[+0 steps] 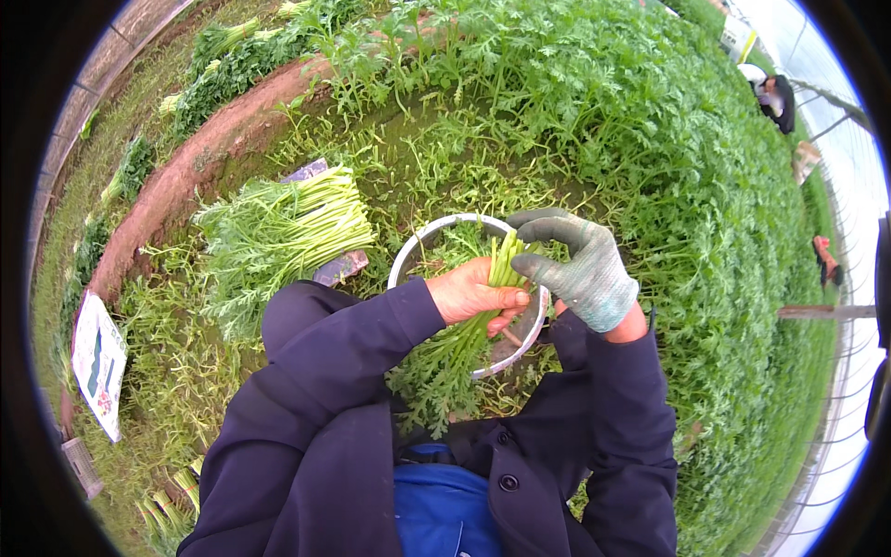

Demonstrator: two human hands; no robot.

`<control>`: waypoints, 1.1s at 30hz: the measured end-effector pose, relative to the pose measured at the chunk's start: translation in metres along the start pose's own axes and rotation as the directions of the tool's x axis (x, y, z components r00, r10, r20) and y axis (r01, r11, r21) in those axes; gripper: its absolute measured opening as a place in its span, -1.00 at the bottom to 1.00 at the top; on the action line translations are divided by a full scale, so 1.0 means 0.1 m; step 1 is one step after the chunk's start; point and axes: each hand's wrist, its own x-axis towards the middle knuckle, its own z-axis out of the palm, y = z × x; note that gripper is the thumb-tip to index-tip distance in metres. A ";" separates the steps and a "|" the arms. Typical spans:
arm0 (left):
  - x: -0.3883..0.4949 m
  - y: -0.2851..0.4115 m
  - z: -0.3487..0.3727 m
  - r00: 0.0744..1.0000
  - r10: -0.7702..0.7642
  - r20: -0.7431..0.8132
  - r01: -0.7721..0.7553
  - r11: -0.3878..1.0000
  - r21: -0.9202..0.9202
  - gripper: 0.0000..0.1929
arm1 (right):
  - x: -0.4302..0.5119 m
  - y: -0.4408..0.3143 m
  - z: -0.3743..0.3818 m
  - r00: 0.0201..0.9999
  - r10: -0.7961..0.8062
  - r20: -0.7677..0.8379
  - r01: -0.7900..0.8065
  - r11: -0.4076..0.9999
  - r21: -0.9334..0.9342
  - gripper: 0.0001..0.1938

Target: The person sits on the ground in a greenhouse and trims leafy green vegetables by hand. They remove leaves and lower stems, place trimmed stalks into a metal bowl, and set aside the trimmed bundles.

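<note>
My bare left hand is closed around a bunch of leafy greens, probably crown daisy. Its pale cut stems point up and away, while the feathery leaves hang towards my lap. At the stem ends is my right hand, in a grey-green knit glove. Its thumb and fingers curve about the stem tips; whether they pinch any stem cannot be made out. Beneath both hands stands a round white-rimmed bucket with some loose greens inside. Left of it, a larger pile of cut greens lies with stems towards the bucket.
A flat purplish slab lies under the pile. Dense uncut greens grow to the right. An earth ridge curves along the left, with cut bunches beyond. A printed bag lies left. Another person is at far right.
</note>
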 end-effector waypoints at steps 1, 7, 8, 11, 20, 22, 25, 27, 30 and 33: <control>0.00 -0.01 -0.01 1.000 -0.009 -0.015 0.010 1.000 0.029 -0.73 | 0.00 0.02 0.01 1.000 0.017 -0.005 -0.017 0.998 0.055 -0.84; 0.01 0.03 -0.02 0.995 0.042 -0.088 -0.047 0.997 -0.053 -0.68 | 0.05 0.11 -0.05 0.985 0.146 -0.087 -0.107 0.930 0.353 -0.92; 0.01 0.04 -0.02 0.992 0.050 -0.113 -0.057 0.996 -0.064 -0.66 | 0.05 0.11 -0.07 0.974 0.176 -0.145 -0.108 0.916 0.387 -0.91; 0.05 0.05 0.00 0.991 0.048 -0.128 -0.056 0.997 -0.061 -0.60 | 0.03 0.11 -0.13 0.948 0.241 -0.208 -0.146 0.909 0.391 -0.89; 0.02 0.08 -0.04 0.972 0.059 -0.226 -0.050 0.998 0.044 -0.70 | -0.03 0.19 -0.15 0.882 0.464 -0.083 -0.335 0.743 0.580 -0.69; 0.00 0.09 -0.05 0.970 0.066 -0.235 -0.056 0.997 0.045 -0.68 | -0.04 0.21 -0.14 0.887 0.459 -0.055 -0.356 0.755 0.551 -0.62; 0.00 0.10 -0.03 0.969 0.074 -0.237 -0.065 0.997 0.047 -0.68 | -0.05 0.23 -0.11 0.878 0.474 -0.068 -0.346 0.726 0.594 -0.58; 0.00 0.09 -0.02 0.968 0.079 -0.239 -0.070 0.996 0.047 -0.68 | -0.06 0.24 -0.09 0.870 0.488 -0.066 -0.333 0.682 0.651 -0.60; 0.01 0.08 -0.02 0.966 0.102 -0.238 -0.101 0.995 0.014 -0.70 | -0.08 0.26 -0.04 0.917 0.399 0.002 -0.347 0.794 0.498 -0.67; 0.02 0.06 -0.03 0.966 0.071 -0.247 -0.071 0.997 0.008 -0.71 | -0.08 0.29 0.04 0.876 0.482 0.012 -0.436 0.782 0.446 -0.75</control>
